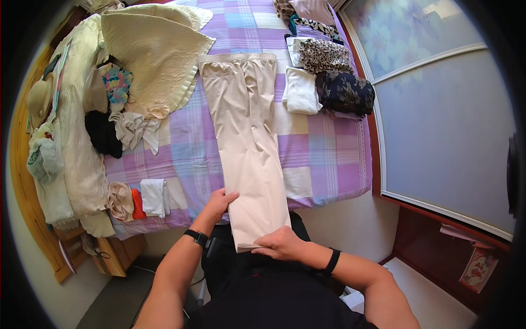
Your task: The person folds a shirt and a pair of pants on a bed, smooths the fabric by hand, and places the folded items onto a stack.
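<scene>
Beige trousers [254, 140] lie lengthwise on the plaid bedspread [189, 152], one leg over the other, with the elastic waistband away from me. Their hem end reaches past the bed's near edge towards my body. My right hand [281, 243] pinches the layered hems between thumb and fingers. My left hand [220, 204] rests at the left edge of the trouser legs, thumb on top; its fingers are partly hidden, so its grip is unclear. Soft creases run along the upper legs.
Folded clothes, including a white garment [303, 90] and a dark floral one [345, 92], are stacked at right. A cream quilted cover [156, 53], a black garment [102, 133] and other clothing lie at left. Nearer sits a folded white cloth [153, 197]. Sliding doors [444, 135] stand right.
</scene>
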Demonstrator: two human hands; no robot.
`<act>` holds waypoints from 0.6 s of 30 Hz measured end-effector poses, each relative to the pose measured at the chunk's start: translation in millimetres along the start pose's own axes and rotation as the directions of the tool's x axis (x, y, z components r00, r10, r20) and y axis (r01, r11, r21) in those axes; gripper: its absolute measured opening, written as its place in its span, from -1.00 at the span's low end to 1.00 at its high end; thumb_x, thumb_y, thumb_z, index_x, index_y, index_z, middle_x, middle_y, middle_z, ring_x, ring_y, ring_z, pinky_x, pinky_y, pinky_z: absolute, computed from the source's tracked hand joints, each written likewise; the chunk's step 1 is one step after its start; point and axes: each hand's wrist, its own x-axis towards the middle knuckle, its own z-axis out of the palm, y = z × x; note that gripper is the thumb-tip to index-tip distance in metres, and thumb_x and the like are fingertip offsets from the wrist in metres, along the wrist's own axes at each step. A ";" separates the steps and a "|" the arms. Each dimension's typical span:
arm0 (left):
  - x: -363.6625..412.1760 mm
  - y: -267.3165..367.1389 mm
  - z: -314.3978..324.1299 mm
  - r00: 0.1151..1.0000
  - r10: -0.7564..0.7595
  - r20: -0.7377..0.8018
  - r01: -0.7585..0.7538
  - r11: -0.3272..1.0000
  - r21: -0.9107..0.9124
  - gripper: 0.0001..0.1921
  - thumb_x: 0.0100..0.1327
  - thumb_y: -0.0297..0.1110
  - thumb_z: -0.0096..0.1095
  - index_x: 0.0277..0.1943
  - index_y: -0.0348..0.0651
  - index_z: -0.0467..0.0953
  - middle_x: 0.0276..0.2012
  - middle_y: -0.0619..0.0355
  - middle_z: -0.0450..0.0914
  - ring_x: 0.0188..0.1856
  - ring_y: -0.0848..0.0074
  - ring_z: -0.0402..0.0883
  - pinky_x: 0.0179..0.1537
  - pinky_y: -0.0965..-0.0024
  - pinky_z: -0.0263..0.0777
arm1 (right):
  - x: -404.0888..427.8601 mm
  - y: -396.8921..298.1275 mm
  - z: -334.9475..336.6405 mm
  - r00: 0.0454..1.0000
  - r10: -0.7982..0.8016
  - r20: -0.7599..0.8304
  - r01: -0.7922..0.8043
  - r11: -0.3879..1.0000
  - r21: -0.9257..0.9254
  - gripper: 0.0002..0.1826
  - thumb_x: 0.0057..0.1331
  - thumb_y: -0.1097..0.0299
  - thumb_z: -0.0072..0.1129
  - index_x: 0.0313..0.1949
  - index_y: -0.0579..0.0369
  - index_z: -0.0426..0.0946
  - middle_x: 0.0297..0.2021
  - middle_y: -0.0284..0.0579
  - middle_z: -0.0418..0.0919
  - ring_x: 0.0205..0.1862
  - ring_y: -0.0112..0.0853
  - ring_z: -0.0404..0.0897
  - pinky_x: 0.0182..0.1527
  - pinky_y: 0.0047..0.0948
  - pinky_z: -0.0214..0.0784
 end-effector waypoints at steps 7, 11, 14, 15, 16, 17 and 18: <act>15.5 -97.0 -38.7 0.960 -0.106 -0.258 0.133 0.987 0.090 -0.79 0.38 -0.38 0.38 0.00 -0.25 0.64 -0.20 0.12 0.72 -0.25 0.44 0.71 -0.28 0.31 0.63 | -47.4 147.9 100.6 0.888 0.124 0.442 0.004 0.961 -0.278 -0.60 0.38 -0.11 0.20 -0.37 -0.06 0.55 -0.53 -0.02 0.61 -0.41 0.06 0.66 -0.36 0.04 0.51; 28.4 -117.0 -43.9 0.923 -0.105 -0.369 0.170 0.974 0.149 -0.85 0.35 -0.43 0.39 -0.09 -0.25 0.63 -0.27 0.16 0.71 -0.30 0.45 0.70 -0.30 0.33 0.63 | -56.9 180.2 158.2 0.883 0.139 0.449 -0.026 0.968 -0.250 -0.65 0.41 -0.06 0.19 -0.29 -0.04 0.57 -0.49 -0.03 0.65 -0.39 0.05 0.68 -0.34 0.08 0.50; 28.2 -121.1 -40.4 0.917 -0.136 -0.374 0.185 0.977 0.101 -0.86 0.33 -0.42 0.41 -0.12 -0.25 0.63 -0.31 0.17 0.69 -0.33 0.48 0.66 -0.31 0.40 0.58 | -63.4 181.8 179.4 0.852 0.214 0.477 -0.064 0.948 -0.311 -0.76 0.39 0.11 0.17 -0.25 0.00 0.56 -0.46 -0.02 0.67 -0.38 0.01 0.72 -0.34 0.04 0.53; 28.6 -123.1 -43.6 0.916 -0.119 -0.382 0.176 0.977 0.117 -0.86 0.33 -0.43 0.42 -0.13 -0.25 0.63 -0.31 0.17 0.68 -0.34 0.50 0.65 -0.31 0.43 0.56 | -64.6 183.6 185.6 0.854 0.246 0.459 -0.078 0.932 -0.354 -0.80 0.37 0.17 0.17 -0.24 0.01 0.55 -0.46 -0.01 0.68 -0.37 0.00 0.73 -0.34 0.03 0.54; 32.6 -126.5 -49.1 0.913 -0.128 -0.387 0.186 0.975 0.117 -0.86 0.33 -0.43 0.42 -0.13 -0.25 0.63 -0.31 0.17 0.68 -0.34 0.50 0.65 -0.31 0.43 0.56 | -64.9 187.6 190.2 0.853 0.245 0.462 -0.082 0.935 -0.345 -0.80 0.37 0.17 0.17 -0.24 0.01 0.55 -0.46 -0.01 0.68 -0.37 0.00 0.73 -0.34 0.03 0.54; 37.8 -127.4 -54.1 0.928 -0.105 -0.356 0.162 0.978 0.132 -0.85 0.32 -0.42 0.43 -0.12 -0.25 0.63 -0.31 0.17 0.68 -0.34 0.51 0.65 -0.31 0.44 0.55 | -63.8 193.6 193.6 0.850 0.267 0.455 -0.093 0.925 -0.369 -0.84 0.33 0.24 0.16 -0.23 0.02 0.56 -0.43 0.01 0.69 -0.36 0.00 0.73 -0.32 0.03 0.55; 34.4 -135.1 -61.6 0.938 -0.096 -0.333 0.150 0.979 0.141 -0.84 0.31 -0.41 0.44 -0.12 -0.25 0.63 -0.30 0.17 0.69 -0.35 0.51 0.64 -0.32 0.44 0.54 | -65.4 191.5 200.5 0.842 0.287 0.456 -0.106 0.918 -0.381 -0.87 0.29 0.30 0.16 -0.22 0.03 0.57 -0.41 0.03 0.70 -0.35 0.00 0.74 -0.30 0.03 0.56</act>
